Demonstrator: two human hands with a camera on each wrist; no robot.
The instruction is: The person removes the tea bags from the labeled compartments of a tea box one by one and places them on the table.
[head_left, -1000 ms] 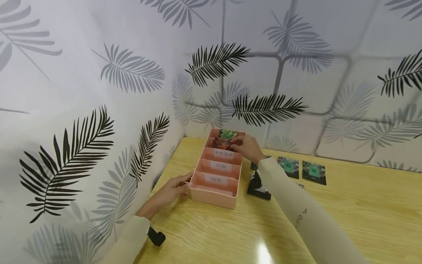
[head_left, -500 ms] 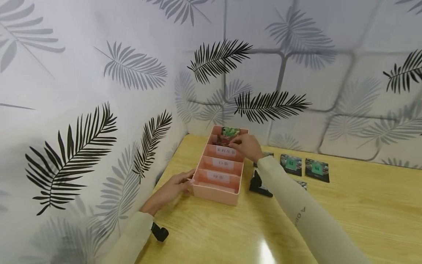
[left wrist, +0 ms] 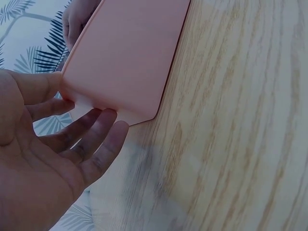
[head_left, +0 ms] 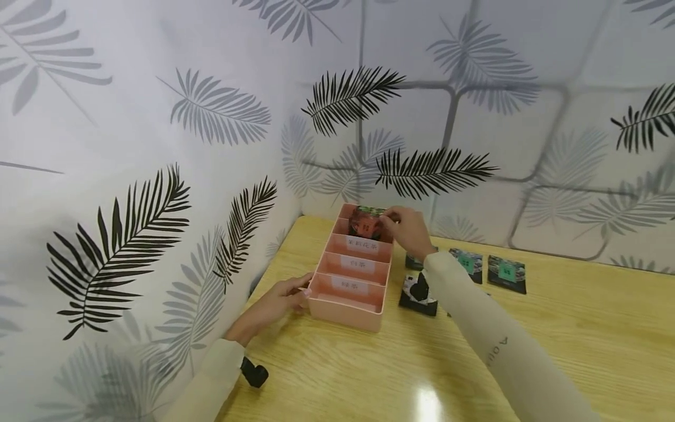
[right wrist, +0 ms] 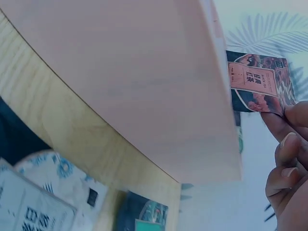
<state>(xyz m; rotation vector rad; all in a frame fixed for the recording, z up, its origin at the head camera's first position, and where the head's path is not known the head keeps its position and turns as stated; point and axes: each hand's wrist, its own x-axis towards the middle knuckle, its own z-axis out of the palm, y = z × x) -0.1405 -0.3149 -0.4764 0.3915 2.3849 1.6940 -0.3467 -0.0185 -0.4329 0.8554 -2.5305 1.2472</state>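
A pink divided box (head_left: 345,316) stands on the table, with white labels showing on several of its dividers. My left hand (head_left: 274,302) grips its near left corner; the left wrist view shows thumb and fingertips against the box wall (left wrist: 125,53). Over the second compartment from the back, my right hand (head_left: 408,231) pinches a red and black tea bag (head_left: 364,225) by its edge. "Black tea" is printed on that tea bag (right wrist: 255,79) in the right wrist view, where its lower end passes behind the box rim. Behind it, a green packet (head_left: 377,210) shows in the rearmost compartment.
Several dark tea bags lie right of the box, among them a white-patterned one (head_left: 418,299) and two with green labels, the nearer (head_left: 466,262) partly behind my right sleeve and the other (head_left: 506,272) farther right. Patterned fabric (head_left: 337,117) hangs along the table's back and left.
My right hand has lifted the red tea bag slightly and turned it so its front shows, shifting a little to the right. My left hand has stayed at the box corner.
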